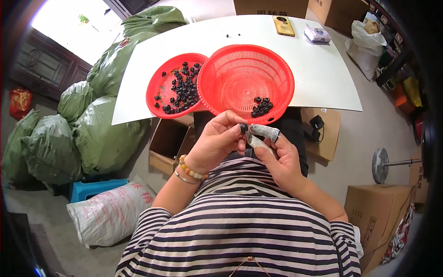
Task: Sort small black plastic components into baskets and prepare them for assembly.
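My left hand [220,138] has its grip closed on a small round black piece [243,128], pinched between thumb and forefinger, so the piece sits right at my fingertips. My right hand [287,164] comes in from the other side with pale wraps [264,132] on its fingers, their ends just beside the piece; I cannot tell whether that grip holds anything, as the fingers overlap and hide what lies between them. I judge that I am midway through working this one piece with both hands, and that the next move calls for a steady left pinch while the right fingers work close against it.

Just beyond my hands, the deep red basket [240,69] holds a small cluster of black pieces [262,107] near its close side. To its left, touching it, the shallow red tray [157,85] holds many more. Both rest on the white bench [323,78], with a phone [283,26] near its far edge
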A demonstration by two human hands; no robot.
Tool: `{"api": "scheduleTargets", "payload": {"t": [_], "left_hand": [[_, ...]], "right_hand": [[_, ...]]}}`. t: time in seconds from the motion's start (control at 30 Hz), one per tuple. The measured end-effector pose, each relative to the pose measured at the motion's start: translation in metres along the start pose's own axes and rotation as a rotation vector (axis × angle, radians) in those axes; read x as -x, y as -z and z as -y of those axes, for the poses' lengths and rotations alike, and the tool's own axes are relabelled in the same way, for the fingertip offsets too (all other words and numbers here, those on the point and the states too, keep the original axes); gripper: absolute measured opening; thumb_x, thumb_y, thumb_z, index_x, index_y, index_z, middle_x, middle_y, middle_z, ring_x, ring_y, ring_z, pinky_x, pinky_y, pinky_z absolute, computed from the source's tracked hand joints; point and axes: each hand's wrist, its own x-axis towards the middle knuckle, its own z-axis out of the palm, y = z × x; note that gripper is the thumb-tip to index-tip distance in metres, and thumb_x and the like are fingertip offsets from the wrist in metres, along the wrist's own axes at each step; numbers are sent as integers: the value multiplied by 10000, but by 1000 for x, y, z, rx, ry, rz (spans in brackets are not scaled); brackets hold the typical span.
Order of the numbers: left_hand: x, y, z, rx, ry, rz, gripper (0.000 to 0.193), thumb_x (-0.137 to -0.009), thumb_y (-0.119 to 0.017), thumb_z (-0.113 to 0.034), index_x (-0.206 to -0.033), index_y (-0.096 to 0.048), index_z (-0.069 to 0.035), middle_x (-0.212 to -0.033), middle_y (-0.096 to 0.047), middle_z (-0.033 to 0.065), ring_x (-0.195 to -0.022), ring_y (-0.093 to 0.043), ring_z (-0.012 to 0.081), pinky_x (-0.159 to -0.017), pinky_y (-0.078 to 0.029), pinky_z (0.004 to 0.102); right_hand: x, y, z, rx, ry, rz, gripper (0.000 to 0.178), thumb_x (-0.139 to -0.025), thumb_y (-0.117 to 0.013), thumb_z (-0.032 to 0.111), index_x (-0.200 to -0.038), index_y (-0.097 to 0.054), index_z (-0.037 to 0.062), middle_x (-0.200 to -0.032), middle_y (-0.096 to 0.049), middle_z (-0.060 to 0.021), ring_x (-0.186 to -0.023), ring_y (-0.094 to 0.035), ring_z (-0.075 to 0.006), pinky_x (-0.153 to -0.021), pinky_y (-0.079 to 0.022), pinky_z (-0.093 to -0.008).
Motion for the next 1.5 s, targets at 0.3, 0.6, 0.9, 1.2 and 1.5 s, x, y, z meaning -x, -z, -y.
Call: {"api": "scheduleTargets", "payload": {"t": [0.3, 0.6, 0.9, 1.2, 1.5], "left_hand": [[1, 0, 6, -66, 7, -31, 131, -867, -493, -58, -987, -506, -8, -832, -568, 58, -678, -567, 101, -619, -496, 239], [2, -3, 4, -149, 0, -110, 133, -861, -505, -52, -984, -511, -3, -803, -569, 51, -666, -560, 91, -623, -494, 232], [1, 3, 9, -297, -167, -105, 97, -825, -548, -13, -920, -554, 6, -846, -577, 69, -671, -569, 92, -621, -502, 220], [1, 0, 13, -54, -85, -69, 110, -852, -528, -70, -944, -535, -10, -837, -570, 70, -664, -563, 94, -607, -503, 229], [1, 2, 11, 121, 96, -40, 207, -880, -498, -249, -893, -501, -42, -737, -502, 18, -543, -448, 55, -520, -446, 218]], "right_hand": [[-1, -1, -8, -29, 37, -12, 254, -865, -522, 104, -1084, -520, -22, -914, -620, -72, -849, -575, -100, -768, -451, -232], [-2, -3, -8, -96, 18, -17, 238, -866, -510, 72, -1082, -524, -27, -932, -612, -70, -862, -568, -96, -788, -444, -229], [-1, -4, -11, -111, 12, -19, 233, -878, -470, 53, -1093, -522, -21, -952, -609, -69, -884, -565, -107, -803, -439, -238], [-1, -2, -10, -193, -20, -2, 254, -887, -451, 53, -1130, -483, -15, -981, -587, -55, -897, -541, -91, -816, -416, -227], [0, 1, -8, -150, -31, -20, 328, -862, -515, 90, -1175, -449, 16, -957, -562, -19, -852, -481, -40, -762, -378, -194]]}}
